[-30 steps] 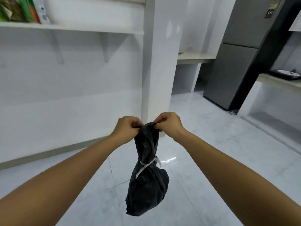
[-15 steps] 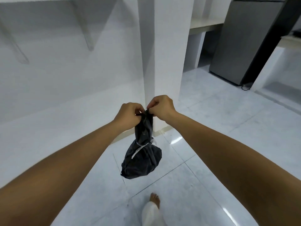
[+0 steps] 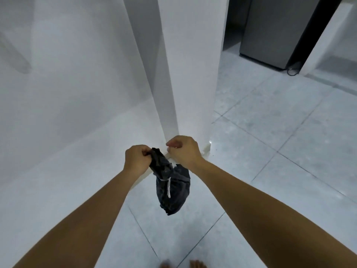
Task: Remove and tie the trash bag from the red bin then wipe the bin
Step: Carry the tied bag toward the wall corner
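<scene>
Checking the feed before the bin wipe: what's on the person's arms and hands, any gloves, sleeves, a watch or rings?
Nothing worn that shows. The left hand and right hand are bare, with no gloves. Both forearms are uncovered to the frame edge, so no sleeves are visible. No watch, band or ring can be seen.

A white square pillar [image 3: 193,74] stands on the pale grey tiled floor [image 3: 270,151], adjoining a white wall [image 3: 67,74] on its left. A grey refrigerator [image 3: 274,29] stands at upper right, with a dark cable [image 3: 293,71] lying at its base.
</scene>
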Tool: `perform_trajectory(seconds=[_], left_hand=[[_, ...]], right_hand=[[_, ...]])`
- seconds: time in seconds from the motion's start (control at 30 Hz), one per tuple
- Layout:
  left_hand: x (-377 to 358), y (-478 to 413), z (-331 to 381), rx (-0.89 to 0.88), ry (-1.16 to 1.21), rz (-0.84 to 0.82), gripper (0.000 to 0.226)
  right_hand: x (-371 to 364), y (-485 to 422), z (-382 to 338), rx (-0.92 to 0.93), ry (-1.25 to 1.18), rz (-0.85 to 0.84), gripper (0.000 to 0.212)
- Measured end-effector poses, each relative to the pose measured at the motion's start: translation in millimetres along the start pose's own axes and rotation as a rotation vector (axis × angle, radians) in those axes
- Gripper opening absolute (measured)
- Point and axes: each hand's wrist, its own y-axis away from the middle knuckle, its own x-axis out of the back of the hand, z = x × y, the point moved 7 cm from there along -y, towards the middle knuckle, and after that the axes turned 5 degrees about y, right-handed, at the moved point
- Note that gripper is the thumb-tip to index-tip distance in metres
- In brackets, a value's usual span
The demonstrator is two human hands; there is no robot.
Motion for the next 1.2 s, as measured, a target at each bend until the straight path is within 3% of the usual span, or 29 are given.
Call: perform_trajectory(seconds=[0.23, 0.43, 0.63, 0.87, 1.03, 1.2], left_hand=[[-85, -109, -71, 0.053, 0.021, 0.004, 0.022], [-161, -176, -138, 0.105, 0.148, 0.05, 0.02], [-207, -218, -196, 0.108, 0.119, 0.058, 0.017], [-232, -230, -230, 0.157, 0.18, 0.024, 0.021], [-233, -227, -216, 0.044, 0.162, -0.045, 0.047], [-212, -172, -182, -0.259, -0.061, -0.059, 0.086]], right_hand=[[34, -8, 174, -0.385, -0.167, 0.215, 0.014], [4, -13, 270, -0.542, -0.162, 0.298, 0.017], [-55, -78, 286, -0.459, -0.015, 0.304, 0.013], [-104, -126, 286, -0.433, -0.061, 0.299, 0.006], [-110, -128, 284, -0.437, -0.043, 0.288, 0.008], [-87, -109, 265, -0.434, -0.006, 0.351, 0.003]])
